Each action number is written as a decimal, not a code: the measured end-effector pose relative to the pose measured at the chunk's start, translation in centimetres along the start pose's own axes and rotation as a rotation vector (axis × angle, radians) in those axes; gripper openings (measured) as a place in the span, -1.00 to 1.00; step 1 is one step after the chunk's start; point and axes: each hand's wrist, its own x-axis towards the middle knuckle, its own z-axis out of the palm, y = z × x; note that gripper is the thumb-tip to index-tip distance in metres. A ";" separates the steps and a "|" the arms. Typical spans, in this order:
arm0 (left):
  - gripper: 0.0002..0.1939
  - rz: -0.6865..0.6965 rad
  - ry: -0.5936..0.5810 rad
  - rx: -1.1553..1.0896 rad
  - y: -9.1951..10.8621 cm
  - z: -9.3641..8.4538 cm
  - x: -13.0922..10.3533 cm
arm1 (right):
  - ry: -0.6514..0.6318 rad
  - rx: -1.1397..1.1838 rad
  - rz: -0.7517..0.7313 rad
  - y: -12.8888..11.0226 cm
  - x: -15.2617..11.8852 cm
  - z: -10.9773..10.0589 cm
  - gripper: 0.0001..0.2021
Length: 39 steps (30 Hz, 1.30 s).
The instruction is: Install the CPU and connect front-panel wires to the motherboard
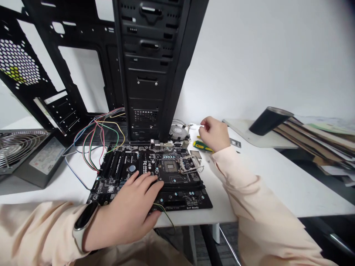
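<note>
A black motherboard (188,188) lies flat near the table's front edge. My left hand (138,199) rests on its front left part, palm down with fingers stretched out. The processor socket (170,166) is uncovered, its metal load frame (191,164) swung up to the right. Beyond the board's right corner, my right hand (215,133) is closed, fingers curled inward; whatever they hold, if anything, is hidden. Just below that hand lies a yellow and green screwdriver (203,146). A small square grey piece (195,154) sits by the board's right edge.
A tall black computer case (144,70) stands behind the board. Coloured wires (94,136) run from it to the board's left. At left is a power supply (41,159); behind the board, a round fan cooler (178,132). A dark cup (270,120) and stacked folders (310,144) are at right.
</note>
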 end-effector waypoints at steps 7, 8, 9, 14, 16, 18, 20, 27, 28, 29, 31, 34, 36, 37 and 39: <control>-0.49 0.057 0.053 0.068 -0.1 0.3 -0.6 | -0.024 -0.037 -0.002 -0.6 -0.2 -0.3 -0.83; -0.50 0.059 0.054 0.070 -0.1 0.3 -0.6 | -0.021 -0.042 -0.003 -0.6 -0.2 -0.4 -0.82; -0.50 0.060 0.058 0.074 -0.1 0.3 -0.6 | -0.017 -0.048 -0.010 -0.7 -0.2 -0.5 -0.81; -0.50 0.046 0.100 0.093 -0.2 0.5 -0.8 | -0.007 -0.054 -0.087 -1.9 -0.7 -2.1 -0.81; -0.49 0.033 0.129 0.090 -0.2 0.5 -0.8 | 0.010 -0.002 -0.123 -2.6 -1.7 -3.5 -0.82; -0.55 0.030 0.176 0.076 -0.2 0.4 -0.9 | 0.028 0.113 -0.167 -3.6 -3.7 -5.1 -0.84; -0.62 0.037 0.212 0.080 -0.2 0.1 -1.0 | -0.008 0.248 -0.225 -4.4 -6.7 -6.5 -0.84; -0.60 0.087 0.211 0.217 -0.1 0.0 -1.1 | -0.118 0.361 -0.377 -4.0 -15.7 -6.5 -0.70; -0.60 0.086 0.216 0.226 -0.1 0.1 -1.2 | -0.119 0.346 -0.365 -3.7 -16.2 -6.2 -0.68; -0.60 0.087 0.222 0.235 0.0 0.2 -1.2 | -0.119 0.341 -0.351 -3.4 -16.4 -5.9 -0.68; -0.59 0.089 0.231 0.252 0.1 0.3 -1.3 | -0.122 0.347 -0.322 -3.1 -16.6 -5.6 -0.68; -0.58 0.075 0.227 0.281 0.3 0.3 -1.3 | -0.097 0.343 -0.264 -3.1 -16.6 -5.4 -0.72; -0.57 0.070 0.220 0.296 0.4 0.3 -1.3 | -0.072 0.317 -0.211 -3.4 -16.7 -5.2 -0.77; -0.57 0.071 0.222 0.299 0.4 0.2 -1.3 | -0.053 0.295 -0.183 -3.5 -16.8 -5.1 -0.80; -0.57 0.066 0.234 0.293 0.4 0.3 -1.2 | -0.012 0.248 -0.143 -3.6 -17.0 -5.0 -0.84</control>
